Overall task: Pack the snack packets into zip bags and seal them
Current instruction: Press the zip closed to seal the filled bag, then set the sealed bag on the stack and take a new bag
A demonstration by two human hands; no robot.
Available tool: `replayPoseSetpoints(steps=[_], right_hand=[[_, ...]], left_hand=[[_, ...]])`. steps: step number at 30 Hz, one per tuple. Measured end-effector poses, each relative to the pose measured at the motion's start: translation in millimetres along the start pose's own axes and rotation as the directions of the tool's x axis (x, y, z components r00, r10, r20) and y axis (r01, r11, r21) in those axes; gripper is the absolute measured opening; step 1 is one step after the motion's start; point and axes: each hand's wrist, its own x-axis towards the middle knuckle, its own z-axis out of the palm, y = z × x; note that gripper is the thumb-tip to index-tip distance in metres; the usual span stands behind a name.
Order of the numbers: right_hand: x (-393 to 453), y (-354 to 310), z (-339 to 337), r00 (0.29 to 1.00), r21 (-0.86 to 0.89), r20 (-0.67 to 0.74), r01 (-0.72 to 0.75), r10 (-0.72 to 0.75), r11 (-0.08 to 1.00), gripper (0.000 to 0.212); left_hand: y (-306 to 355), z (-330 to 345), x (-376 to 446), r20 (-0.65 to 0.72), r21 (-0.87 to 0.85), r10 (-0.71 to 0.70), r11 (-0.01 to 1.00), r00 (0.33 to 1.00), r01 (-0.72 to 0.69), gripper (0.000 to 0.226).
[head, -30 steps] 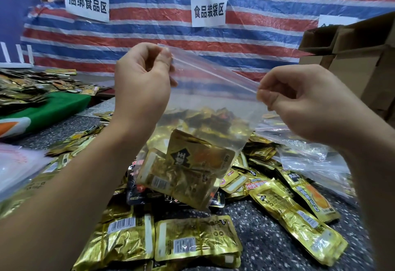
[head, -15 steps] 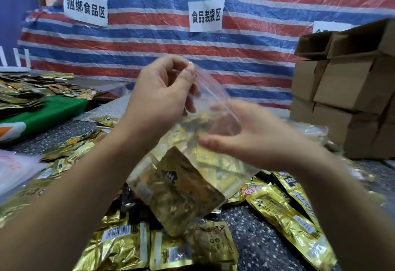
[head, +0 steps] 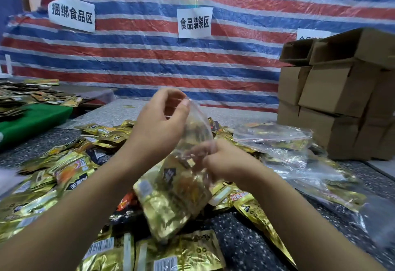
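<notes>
The person holds a clear zip bag (head: 193,142) up in the air, over a big pile of gold snack packets (head: 70,176) on the speckled table (head: 245,240). The left hand (head: 159,127) pinches the top corner of the bag between thumb and curled fingers. The right hand (head: 222,159) is lower down, with its fingers curled round the side of the bag; the picture is blurry there, so it is hard to see just where the fingertips sit. Inside the bag there are a few gold packets (head: 171,198), and they hang heavy at the bottom. The mouth of the bag looks like it may not be shut all the way, but the strip is too blurry to be sure. Some things could go wrong. If the left hand lets the corner slip, the heavy bottom could pull the bag down and the packets could spill back onto the pile. If the hands press the strip while it is crooked or folded, a gap could stay open and the bag would not be sealed. If a packet corner pokes up into the mouth, the strip could catch on it and not close. Other filled bags (head: 275,136) lie to the right, near the stack of brown boxes (head: 333,99), so a dropped bag could also get mixed in with them.
</notes>
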Motion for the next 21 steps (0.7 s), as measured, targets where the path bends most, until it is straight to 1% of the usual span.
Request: replayPoseSetpoints(steps=[1, 3, 5, 6, 8, 9, 10, 11, 13, 14, 16, 19, 21], right_hand=[[1.2, 0.3, -5.9, 0.999, 0.086, -0.043, 0.000, 0.004, 0.996, 0.043], [3.2, 0.2, -18.4, 0.985, 0.264, -0.169, 0.012, 0.034, 0.964, 0.032], [7.0, 1.5, -31.9, 0.941, 0.449, -0.327, 0.075, 0.086, 0.891, 0.020], [8.9, 3.1, -39.7, 0.901, 0.536, -0.415, 0.133, 0.123, 0.834, 0.018], [12.5, 9.5, -58.0, 0.783, 0.663, -0.578, 0.286, 0.230, 0.692, 0.016], [13.3, 14.2, -67.2, 0.735, 0.703, -0.615, 0.345, 0.287, 0.621, 0.014], [13.7, 20.8, -75.5, 0.718, 0.738, -0.615, 0.376, 0.327, 0.560, 0.014], [14.1, 28.8, -81.3, 0.731, 0.775, -0.585, 0.376, 0.350, 0.509, 0.017], [14.7, 48.4, -87.0, 0.791, 0.843, -0.484, 0.306, 0.375, 0.443, 0.027], [15.0, 57.7, -87.2, 0.813, 0.865, -0.435, 0.259, 0.386, 0.430, 0.031], [15.2, 72.6, -86.4, 0.835, 0.891, -0.372, 0.197, 0.406, 0.410, 0.037], [15.1, 82.6, -86.9, 0.840, 0.907, -0.348, 0.189, 0.416, 0.377, 0.036], [16.0, 83.2, -87.1, 0.842, 0.906, -0.346, 0.185, 0.414, 0.381, 0.032]], left_hand=[[-0.5, -0.9, 0.7, -0.044, -0.010, 0.002, 1.000, 0.999, -0.003, 0.007], [-1.3, -3.9, 2.3, -0.123, 0.010, 0.020, 1.000, 0.992, -0.019, 0.006], [-1.3, -6.6, 3.6, -0.149, 0.028, 0.033, 0.999, 0.988, -0.029, 0.006], [-0.4, -7.2, 3.2, -0.144, 0.021, 0.032, 0.999, 0.989, -0.029, 0.006], [0.9, -7.5, 1.9, -0.120, 0.003, 0.027, 1.000, 0.992, -0.026, 0.009], [1.2, -7.4, 1.0, -0.104, 0.005, 0.026, 1.000, 0.994, -0.025, 0.009], [1.7, -7.1, 0.1, -0.090, 0.008, 0.026, 1.000, 0.996, -0.025, 0.009], [2.4, -6.7, -0.7, -0.077, 0.009, 0.028, 1.000, 0.997, -0.027, 0.009], [4.0, -6.0, -1.6, -0.071, 0.002, 0.041, 0.999, 0.997, -0.041, 0.010], [4.4, -5.8, -2.0, -0.074, 0.001, 0.049, 0.999, 0.996, -0.049, 0.011], [4.2, -5.6, -2.7, -0.074, 0.006, 0.060, 0.998, 0.995, -0.060, 0.013], [2.5, -5.5, -2.8, -0.063, 0.005, 0.063, 0.998, 0.996, -0.063, 0.015], [1.5, -5.2, -1.9, -0.059, 0.001, 0.058, 0.998, 0.997, -0.058, 0.016]])
